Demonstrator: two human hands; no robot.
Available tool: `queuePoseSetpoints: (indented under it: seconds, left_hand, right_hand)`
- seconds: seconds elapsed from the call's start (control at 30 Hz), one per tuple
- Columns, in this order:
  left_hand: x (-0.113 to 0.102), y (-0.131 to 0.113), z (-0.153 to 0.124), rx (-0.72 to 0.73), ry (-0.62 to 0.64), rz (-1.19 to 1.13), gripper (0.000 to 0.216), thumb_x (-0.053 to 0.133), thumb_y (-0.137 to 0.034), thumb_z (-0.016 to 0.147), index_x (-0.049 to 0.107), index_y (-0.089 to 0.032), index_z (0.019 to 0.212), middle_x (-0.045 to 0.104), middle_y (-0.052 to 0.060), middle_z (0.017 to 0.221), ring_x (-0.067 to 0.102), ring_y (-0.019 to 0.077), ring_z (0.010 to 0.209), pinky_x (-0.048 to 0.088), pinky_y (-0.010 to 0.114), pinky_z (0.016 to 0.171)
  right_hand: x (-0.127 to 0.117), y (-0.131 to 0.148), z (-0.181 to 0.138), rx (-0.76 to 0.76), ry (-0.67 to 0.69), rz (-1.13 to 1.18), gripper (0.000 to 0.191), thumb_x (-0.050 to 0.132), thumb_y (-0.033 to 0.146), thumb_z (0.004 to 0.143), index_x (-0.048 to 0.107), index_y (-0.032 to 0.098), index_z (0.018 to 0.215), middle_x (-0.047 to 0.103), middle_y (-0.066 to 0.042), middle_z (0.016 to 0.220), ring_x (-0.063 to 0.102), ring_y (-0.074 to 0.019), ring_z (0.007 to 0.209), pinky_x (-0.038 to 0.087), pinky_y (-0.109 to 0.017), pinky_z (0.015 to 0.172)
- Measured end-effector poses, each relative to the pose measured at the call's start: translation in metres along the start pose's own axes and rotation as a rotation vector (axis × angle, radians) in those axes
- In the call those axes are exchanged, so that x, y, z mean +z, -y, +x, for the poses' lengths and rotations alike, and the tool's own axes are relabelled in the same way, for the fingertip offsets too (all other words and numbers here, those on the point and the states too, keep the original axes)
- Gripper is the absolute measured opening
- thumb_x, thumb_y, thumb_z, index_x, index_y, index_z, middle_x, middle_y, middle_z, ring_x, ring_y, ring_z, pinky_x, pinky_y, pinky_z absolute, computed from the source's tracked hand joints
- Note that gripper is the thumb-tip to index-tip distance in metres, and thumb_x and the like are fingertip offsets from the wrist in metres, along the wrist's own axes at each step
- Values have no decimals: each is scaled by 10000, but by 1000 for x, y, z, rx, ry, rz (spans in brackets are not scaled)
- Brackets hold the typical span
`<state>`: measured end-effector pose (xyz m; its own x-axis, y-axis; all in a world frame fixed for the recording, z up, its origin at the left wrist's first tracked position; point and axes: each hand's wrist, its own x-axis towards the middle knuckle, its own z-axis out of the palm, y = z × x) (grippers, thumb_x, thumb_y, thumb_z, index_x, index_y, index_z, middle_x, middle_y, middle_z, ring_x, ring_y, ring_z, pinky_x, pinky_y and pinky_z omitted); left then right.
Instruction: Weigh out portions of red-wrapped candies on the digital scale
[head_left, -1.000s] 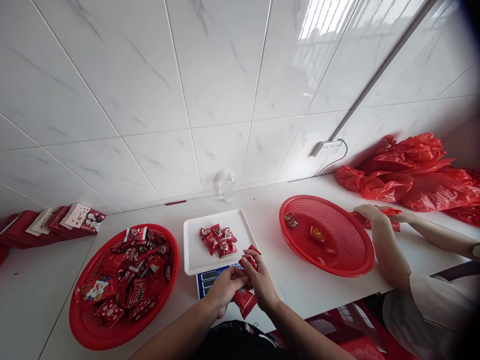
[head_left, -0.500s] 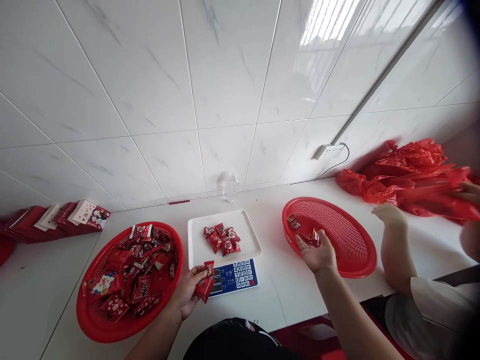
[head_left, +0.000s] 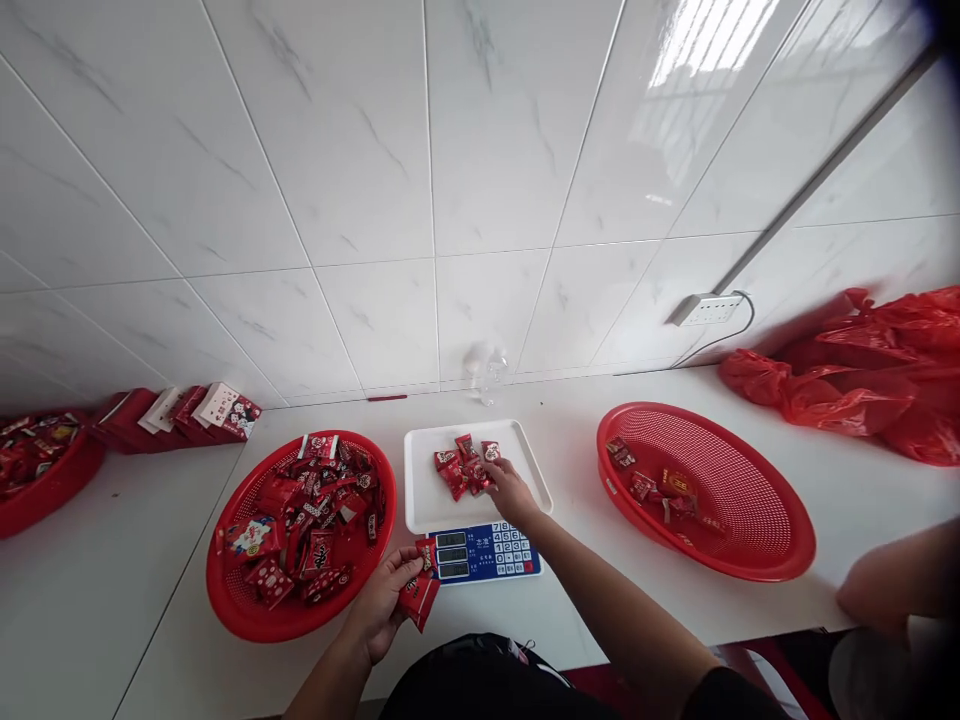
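My left hand (head_left: 382, 605) is closed around a couple of small red candy packets (head_left: 418, 598), just in front of the scale's display. On the white tray (head_left: 412, 505) of the scale lies a cluster of red candy packets (head_left: 452, 474). My right hand (head_left: 512, 495) reaches over the tray's front right part, fingers pinched together at a packet on the pile's near side; the fingertips partly cover it. Below the tray shows the scale's blue keypad panel (head_left: 482, 552). To the left, a red basket (head_left: 225, 600) holds many mixed red packets.
A second red basket (head_left: 765, 520) at right has several packets in it. Red plastic bags (head_left: 862, 370) and a power strip (head_left: 709, 308) are at the back right. Red boxes (head_left: 187, 415) and another basket (head_left: 60, 495) stand at left. A co-worker's arm (head_left: 900, 575) rests at the right edge.
My right hand has moved left from the right basket to the tray, and its spread fingers have closed. My left hand keeps its packets. The view has shifted left; the co-worker's arm has drawn back.
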<state>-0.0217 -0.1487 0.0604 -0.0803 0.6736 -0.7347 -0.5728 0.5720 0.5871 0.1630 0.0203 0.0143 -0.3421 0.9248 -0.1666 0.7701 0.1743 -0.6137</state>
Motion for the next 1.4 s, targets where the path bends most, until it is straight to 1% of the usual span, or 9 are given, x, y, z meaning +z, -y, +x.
queuePoseSetpoints:
  seconds: [0.17,0.33,0.4,0.73,0.97,1.07,1.13,1.27,1.4]
  left_hand:
    - [-8,2,-3,56,17,54,262,699,-253,651,566,-161,857,670,4,728,604,102,591,435,199,552]
    - [9,3,3,214,132,262,238,691,-305,645,568,-156,784,640,-1,681,580,121,610,404,216,567]
    - [17,5,5,227,148,320,234,666,-338,666,571,-158,781,629,0,670,561,122,587,390,224,556]
    - [12,18,8,-98,212,163,323,654,-305,664,504,-197,929,599,3,792,581,130,651,447,308,673]
    - [15,5,-4,106,199,198,498,683,-154,612,466,-199,1058,563,77,1021,595,177,821,458,352,770]
    - [4,8,-1,100,88,152,427,664,-328,688,474,-224,1057,537,69,1102,564,168,897,455,315,756]
    - [-7,10,2,-27,199,26,381,592,-434,741,504,-222,1046,570,53,1044,567,155,862,458,317,753]
    - [-27,10,5,-111,431,-288,313,559,-369,792,547,-200,1056,621,38,963,582,113,815,447,268,795]
    - [-44,-1,2,-46,383,-225,275,609,-309,764,577,-196,1013,648,38,920,603,122,778,464,268,735]
  right_hand:
    - [-2,20,-11,-51,1,171,400,522,248,783,533,272,1182,465,-73,1277,530,-225,1051,428,-353,873]
    - [15,55,-67,58,650,910,456,579,446,749,535,253,1159,639,-34,917,607,-162,755,481,-286,624]
    - [20,59,-83,96,737,1026,431,618,448,720,578,235,1092,639,0,800,585,-116,666,444,-230,583]
    - [13,42,-101,383,424,1197,442,677,426,664,564,249,1053,639,-15,917,604,-138,787,472,-286,699]
    - [34,64,-108,307,524,1187,509,667,468,668,560,206,1091,651,-27,819,576,-121,613,434,-260,566]
    - [42,74,-107,222,369,1058,499,611,503,708,552,197,1097,657,-36,848,592,-148,672,446,-266,571]
    - [47,83,-106,111,333,966,503,552,499,758,511,223,1177,641,-63,1027,603,-194,859,478,-315,693]
    - [51,99,-108,-144,337,567,554,521,447,794,402,276,1307,433,-47,1360,280,-275,1302,256,-469,1043]
    - [51,103,-111,-256,365,380,630,509,456,801,296,276,1366,245,-38,1463,134,-248,1356,184,-454,1091]
